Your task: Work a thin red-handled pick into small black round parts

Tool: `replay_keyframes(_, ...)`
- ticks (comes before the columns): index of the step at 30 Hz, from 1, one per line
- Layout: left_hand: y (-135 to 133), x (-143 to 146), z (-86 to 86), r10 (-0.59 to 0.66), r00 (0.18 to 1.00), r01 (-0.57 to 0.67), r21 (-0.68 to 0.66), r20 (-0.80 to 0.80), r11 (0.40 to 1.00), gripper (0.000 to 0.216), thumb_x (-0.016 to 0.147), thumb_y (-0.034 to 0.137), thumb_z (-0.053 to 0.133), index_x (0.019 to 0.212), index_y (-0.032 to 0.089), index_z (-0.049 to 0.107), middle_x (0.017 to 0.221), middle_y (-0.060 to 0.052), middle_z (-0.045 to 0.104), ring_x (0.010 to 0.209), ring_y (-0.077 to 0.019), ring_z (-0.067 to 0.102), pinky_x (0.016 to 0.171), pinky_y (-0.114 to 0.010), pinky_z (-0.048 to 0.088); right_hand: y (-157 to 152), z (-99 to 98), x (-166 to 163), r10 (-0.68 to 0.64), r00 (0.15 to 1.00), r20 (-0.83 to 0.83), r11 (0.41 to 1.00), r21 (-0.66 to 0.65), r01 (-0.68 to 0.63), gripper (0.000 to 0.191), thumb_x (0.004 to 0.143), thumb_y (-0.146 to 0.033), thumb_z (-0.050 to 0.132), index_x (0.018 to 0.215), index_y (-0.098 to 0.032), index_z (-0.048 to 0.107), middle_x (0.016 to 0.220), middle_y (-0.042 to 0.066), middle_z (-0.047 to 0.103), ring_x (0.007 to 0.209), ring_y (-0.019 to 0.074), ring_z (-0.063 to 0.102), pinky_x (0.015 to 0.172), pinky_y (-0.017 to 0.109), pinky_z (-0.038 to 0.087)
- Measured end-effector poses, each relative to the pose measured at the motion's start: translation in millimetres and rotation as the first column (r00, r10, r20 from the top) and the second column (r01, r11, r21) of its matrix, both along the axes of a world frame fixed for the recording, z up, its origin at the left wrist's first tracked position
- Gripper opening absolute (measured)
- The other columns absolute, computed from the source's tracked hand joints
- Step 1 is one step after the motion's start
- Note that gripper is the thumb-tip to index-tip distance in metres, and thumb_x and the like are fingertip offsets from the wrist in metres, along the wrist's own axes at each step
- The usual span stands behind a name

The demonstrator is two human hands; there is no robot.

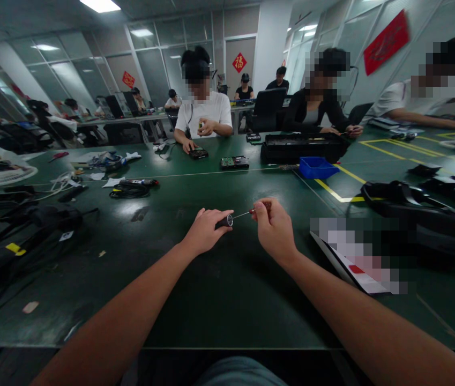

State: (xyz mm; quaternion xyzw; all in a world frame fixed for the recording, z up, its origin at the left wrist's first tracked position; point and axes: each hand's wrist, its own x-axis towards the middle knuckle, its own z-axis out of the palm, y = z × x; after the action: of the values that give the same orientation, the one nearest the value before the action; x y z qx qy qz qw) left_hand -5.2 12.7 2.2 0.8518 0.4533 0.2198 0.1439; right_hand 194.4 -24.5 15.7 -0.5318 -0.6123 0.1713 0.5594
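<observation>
My left hand is closed around a short dark cylinder with a silvery ring at its end, which looks like a small flashlight. That ringed end faces right. In my right hand is a thin screwdriver with a reddish handle, mostly covered by my fingers. Its metal shaft points left, with the tip at or very near the ringed end; whether they touch I cannot tell. Both hands are above the green table.
Beyond my hands are a hard drive, a blue bin and a long black housing. A bundled black cable lies to the left. A tablet-like panel is beside my right forearm. People sit across the table.
</observation>
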Motion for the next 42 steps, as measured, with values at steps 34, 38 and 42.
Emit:
replay_keyframes(34, 10.8, 2.2, -11.5, -0.044, 0.993, 0.046, 0.01, -0.114, 0.999, 0.044, 0.094, 0.032, 0.063, 0.137, 0.029, 0.059, 0.122, -0.007, 0.067, 0.117, -0.0285, 0.057, 0.114, -0.059, 0.028, 6.7, 4.7, 4.5, -0.052, 0.968, 0.246, 0.994, -0.083, 0.075, 0.02, 0.097, -0.035, 0.044, 0.086, -0.022, 0.055, 0.076, 0.005, 0.068, 0.069, 0.0219, 0.063, 0.065, 0.033, 0.04)
replay_keyframes(38, 9.8, 2.4, -7.7, -0.039, 0.998, 0.041, -0.037, 0.052, 0.998, 0.039, 0.092, 0.03, 0.065, 0.131, 0.023, 0.063, 0.118, -0.008, 0.067, 0.112, -0.027, 0.059, 0.106, -0.048, 0.041, 7.0, 4.8, 6.7, -0.085, 0.964, 0.25, 0.99, -0.086, 0.109, 0.02, 0.098, -0.035, 0.044, 0.087, -0.022, 0.056, 0.075, 0.005, 0.068, 0.07, 0.0224, 0.063, 0.065, 0.033, 0.039)
replay_keyframes(42, 10.8, 2.5, -3.3, 0.093, 0.922, -0.041, -0.144, 0.375, 0.989, 0.036, 0.087, 0.025, 0.069, 0.122, 0.02, 0.063, 0.119, -0.009, 0.067, 0.108, -0.024, 0.062, 0.098, -0.039, 0.047, 5.2, 7.0, 7.5, -0.084, 0.97, 0.228, 0.992, -0.073, 0.103, 0.021, 0.099, -0.036, 0.044, 0.089, -0.022, 0.056, 0.077, 0.004, 0.068, 0.07, 0.0218, 0.062, 0.066, 0.033, 0.038)
